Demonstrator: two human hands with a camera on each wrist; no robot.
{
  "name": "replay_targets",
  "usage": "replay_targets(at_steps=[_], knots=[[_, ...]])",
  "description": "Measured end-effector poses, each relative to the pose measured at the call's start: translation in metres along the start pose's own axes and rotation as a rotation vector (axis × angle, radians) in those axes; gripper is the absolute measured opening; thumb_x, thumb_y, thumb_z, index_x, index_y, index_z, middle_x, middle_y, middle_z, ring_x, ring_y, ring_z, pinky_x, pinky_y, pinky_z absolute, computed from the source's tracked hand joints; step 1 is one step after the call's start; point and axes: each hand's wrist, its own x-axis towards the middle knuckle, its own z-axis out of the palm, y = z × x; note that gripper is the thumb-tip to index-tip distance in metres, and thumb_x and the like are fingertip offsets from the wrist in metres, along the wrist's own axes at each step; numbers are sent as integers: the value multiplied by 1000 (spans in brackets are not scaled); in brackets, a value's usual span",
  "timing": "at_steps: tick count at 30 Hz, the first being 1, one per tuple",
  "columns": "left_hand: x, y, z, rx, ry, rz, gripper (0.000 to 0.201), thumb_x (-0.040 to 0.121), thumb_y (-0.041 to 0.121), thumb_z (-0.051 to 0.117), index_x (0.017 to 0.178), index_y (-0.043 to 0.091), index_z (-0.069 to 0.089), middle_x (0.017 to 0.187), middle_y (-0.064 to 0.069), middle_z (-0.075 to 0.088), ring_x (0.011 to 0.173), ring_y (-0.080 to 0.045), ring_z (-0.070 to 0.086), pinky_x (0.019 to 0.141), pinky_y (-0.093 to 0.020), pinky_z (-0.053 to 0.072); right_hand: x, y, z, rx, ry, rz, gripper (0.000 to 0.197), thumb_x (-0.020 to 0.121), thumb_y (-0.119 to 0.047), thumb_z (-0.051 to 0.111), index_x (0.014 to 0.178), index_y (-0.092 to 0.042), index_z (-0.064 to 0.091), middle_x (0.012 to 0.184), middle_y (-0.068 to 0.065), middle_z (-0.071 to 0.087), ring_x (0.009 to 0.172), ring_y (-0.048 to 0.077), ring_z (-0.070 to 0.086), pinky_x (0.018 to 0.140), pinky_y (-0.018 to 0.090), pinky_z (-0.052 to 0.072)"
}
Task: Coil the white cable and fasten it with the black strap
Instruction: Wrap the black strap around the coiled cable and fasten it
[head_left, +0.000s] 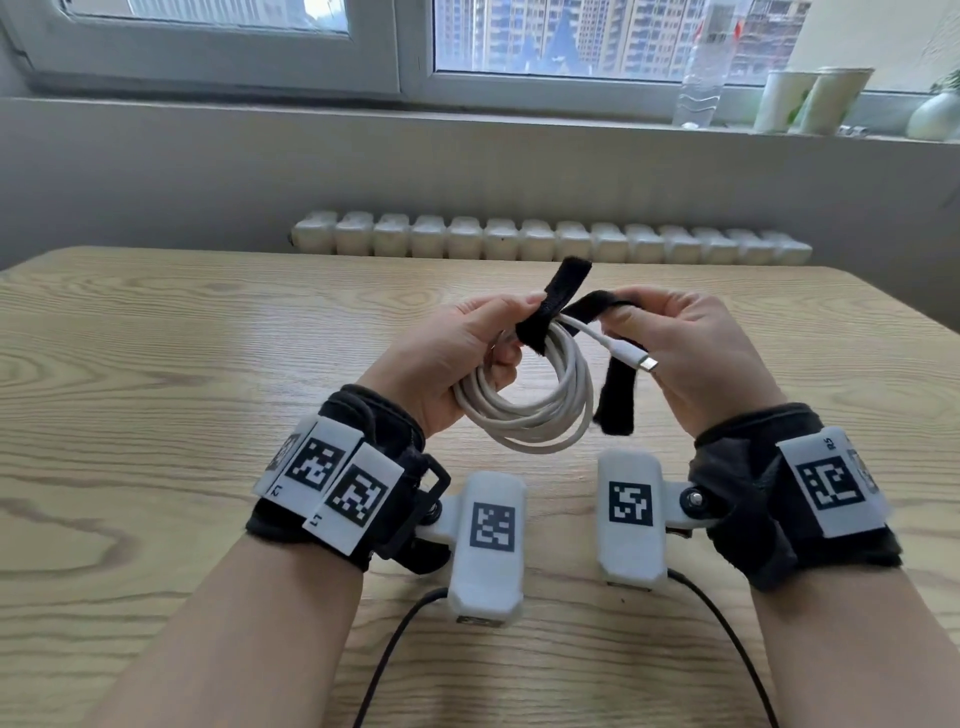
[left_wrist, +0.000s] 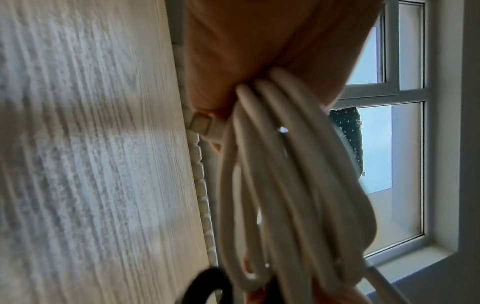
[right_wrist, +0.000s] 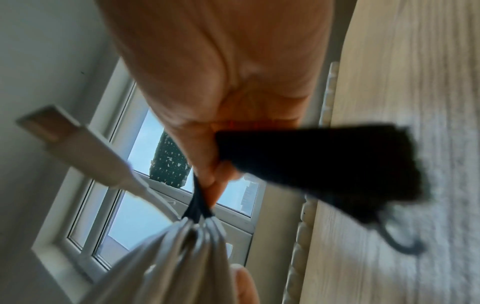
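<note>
daylight from window (head_left: 571, 36) | head sharp | wrist views blurred, backlit

cable (head_left: 524, 410) between hands — above table (head_left: 156, 364)

Little can be read: the white tags on the left wristband (head_left: 332, 483) carry "L2" and "L1" beside their black-and-white square codes, and the tag on the right wristband (head_left: 826, 480) carries "R5" — nothing else is legible.
</note>
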Motion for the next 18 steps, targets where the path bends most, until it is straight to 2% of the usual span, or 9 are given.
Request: replay_targets(at_steps=[3,5,6,8,10,12,13,16,18], knots=[[0,1,0,28,2,21,12,92,15,55,88,6,62,70,-3,61,46,-4,52,41,-13,40,-3,-6,0,-133,-105,-7,29,88,-4,58,75,-24,74,61,-10,67,66,8,57,71,23,44],[-1,1,1,79,0,33,11,92,15,55,89,8,63,73,-3,64,49,-5,56,44,-13,41,-5,-7,2,-115,-121,32,31,86,0,55,75,-22,74,59,-5,63,55,11,51,55,25,42],[-2,0,2,109,2,38,11,92,15,55,89,9,63,75,-3,65,51,-5,56,45,-13,42,-5,-8,1,-95,-111,61,29,83,1,55,75,-19,74,57,-1,58,49,11,43,47,25,34],[-2,-1,3,148,13,47,10,92,15,56,87,9,63,77,-4,65,51,-6,56,44,-14,42,-6,-10,0,-69,-106,117,22,80,1,55,75,-11,73,51,0,49,42,8,30,38,19,22],[-1,-1,3,168,35,57,10,91,16,57,89,8,62,76,-3,64,50,-5,55,43,-14,41,-6,-12,-3,-96,-146,131,15,80,-11,62,72,0,67,49,-1,44,40,7,25,36,19,19],[0,-1,2,185,64,69,10,91,17,57,89,8,62,71,-1,61,48,-4,50,42,-14,37,-7,-11,-5,-158,-150,121,24,79,-26,70,65,-6,66,45,-6,43,39,7,25,37,18,19],[0,-1,3,189,77,74,10,91,17,58,88,9,62,67,1,59,47,-4,46,42,-14,35,-7,-12,-5,-180,-136,116,23,76,-30,74,67,-10,69,44,-9,45,38,6,27,36,17,21],[0,-2,4,194,102,86,8,91,15,58,87,9,62,55,8,55,44,-3,38,39,-13,31,-6,-10,-7,-190,-83,109,14,72,-27,79,70,-13,74,45,-12,50,34,1,34,36,12,26],[0,-2,7,223,113,99,9,90,16,58,87,8,62,55,8,56,43,-3,37,39,-13,31,-4,-10,-9,-165,-32,130,13,73,-25,78,69,-14,73,43,-14,47,33,1,31,35,12,25]])
